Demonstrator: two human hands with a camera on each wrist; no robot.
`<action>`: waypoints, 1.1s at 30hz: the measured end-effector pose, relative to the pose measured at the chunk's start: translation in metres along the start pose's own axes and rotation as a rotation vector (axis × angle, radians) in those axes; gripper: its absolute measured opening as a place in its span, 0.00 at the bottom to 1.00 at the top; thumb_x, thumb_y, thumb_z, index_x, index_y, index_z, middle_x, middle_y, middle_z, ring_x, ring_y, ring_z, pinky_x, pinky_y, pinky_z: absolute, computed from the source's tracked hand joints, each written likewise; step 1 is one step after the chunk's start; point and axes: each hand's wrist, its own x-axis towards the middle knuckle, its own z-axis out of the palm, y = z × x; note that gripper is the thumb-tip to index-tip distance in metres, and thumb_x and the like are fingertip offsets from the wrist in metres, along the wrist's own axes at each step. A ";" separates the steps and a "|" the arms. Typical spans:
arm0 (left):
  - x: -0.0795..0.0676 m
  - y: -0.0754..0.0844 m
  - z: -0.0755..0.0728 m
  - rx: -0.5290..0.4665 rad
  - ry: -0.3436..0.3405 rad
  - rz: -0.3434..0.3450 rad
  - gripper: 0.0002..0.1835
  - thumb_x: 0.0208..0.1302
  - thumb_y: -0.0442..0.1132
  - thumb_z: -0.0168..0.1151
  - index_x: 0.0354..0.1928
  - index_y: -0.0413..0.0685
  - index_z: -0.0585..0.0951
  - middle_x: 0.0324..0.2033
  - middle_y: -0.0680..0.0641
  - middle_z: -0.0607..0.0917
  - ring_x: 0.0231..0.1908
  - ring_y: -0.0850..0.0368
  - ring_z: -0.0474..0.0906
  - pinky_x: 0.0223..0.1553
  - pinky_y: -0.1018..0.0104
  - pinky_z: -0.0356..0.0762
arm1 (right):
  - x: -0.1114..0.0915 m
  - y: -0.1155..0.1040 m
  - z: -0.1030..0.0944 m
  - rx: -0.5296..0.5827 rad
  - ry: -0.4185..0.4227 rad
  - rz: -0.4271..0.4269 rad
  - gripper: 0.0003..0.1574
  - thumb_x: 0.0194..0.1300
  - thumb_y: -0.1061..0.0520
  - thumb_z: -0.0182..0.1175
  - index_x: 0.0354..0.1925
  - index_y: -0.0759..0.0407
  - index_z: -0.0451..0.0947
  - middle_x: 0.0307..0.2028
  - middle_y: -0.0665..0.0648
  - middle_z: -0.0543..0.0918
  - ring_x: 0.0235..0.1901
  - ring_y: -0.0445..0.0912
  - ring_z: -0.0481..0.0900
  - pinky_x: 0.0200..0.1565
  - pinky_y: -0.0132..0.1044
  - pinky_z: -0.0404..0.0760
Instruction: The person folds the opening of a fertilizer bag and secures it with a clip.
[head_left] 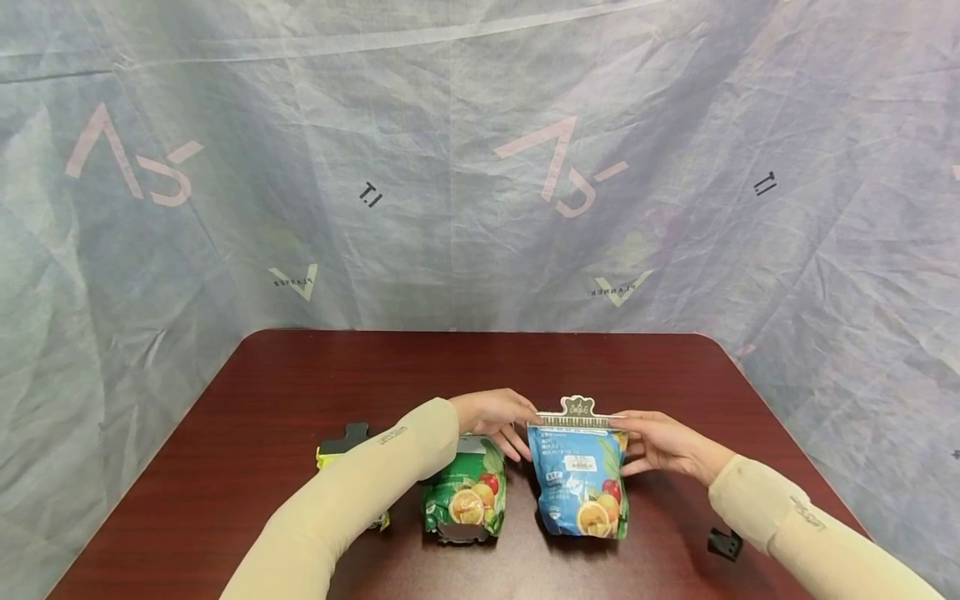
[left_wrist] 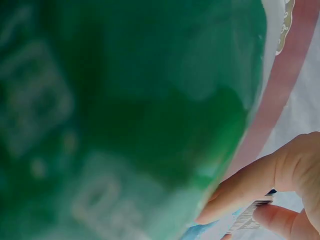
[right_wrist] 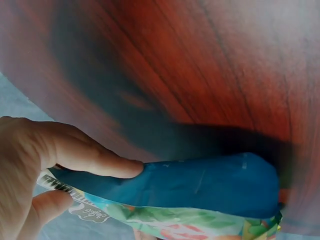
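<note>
A blue bag (head_left: 579, 479) with fruit pictures is upright at the table's centre right, a wide white bag clip (head_left: 576, 421) across its top. My left hand (head_left: 497, 417) pinches the clip's left end between thumb and fingers. At the other end, my right hand (head_left: 663, 446) grips the clip and the bag's top corner, thumb and finger on opposite faces in the right wrist view. Left of the blue bag stands a green fruit-print bag (head_left: 467, 492), its top partly hidden by my left hand and sleeve. That green bag (left_wrist: 150, 100) fills most of the left wrist view.
A yellow package (head_left: 324, 458) with a black clip (head_left: 356, 433) is mostly hidden behind my left forearm. Near my right forearm lies a small black object (head_left: 724, 543). The dark red table (head_left: 375, 367) ends at a grey cloth backdrop (head_left: 450, 167).
</note>
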 end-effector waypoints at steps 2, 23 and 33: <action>0.001 0.000 0.000 0.000 0.003 -0.007 0.23 0.65 0.39 0.55 0.60 0.37 0.68 0.56 0.32 0.69 0.35 0.40 0.81 0.36 0.50 0.79 | 0.002 0.001 0.000 0.000 0.003 0.008 0.13 0.70 0.51 0.48 0.47 0.56 0.72 0.38 0.60 0.81 0.39 0.55 0.80 0.41 0.55 0.77; 0.010 -0.006 -0.002 -0.054 0.023 -0.095 0.32 0.65 0.43 0.55 0.67 0.38 0.58 0.60 0.29 0.63 0.37 0.42 0.81 0.36 0.53 0.79 | 0.015 0.008 -0.005 0.019 -0.023 0.063 0.20 0.71 0.49 0.42 0.50 0.63 0.63 0.38 0.61 0.80 0.40 0.54 0.79 0.43 0.51 0.78; 0.012 -0.007 -0.003 -0.066 0.000 -0.115 0.35 0.66 0.46 0.54 0.69 0.40 0.54 0.60 0.29 0.63 0.39 0.42 0.80 0.37 0.53 0.79 | 0.018 0.012 -0.005 0.016 0.001 0.102 0.22 0.71 0.49 0.42 0.49 0.67 0.67 0.38 0.62 0.78 0.39 0.52 0.79 0.43 0.48 0.78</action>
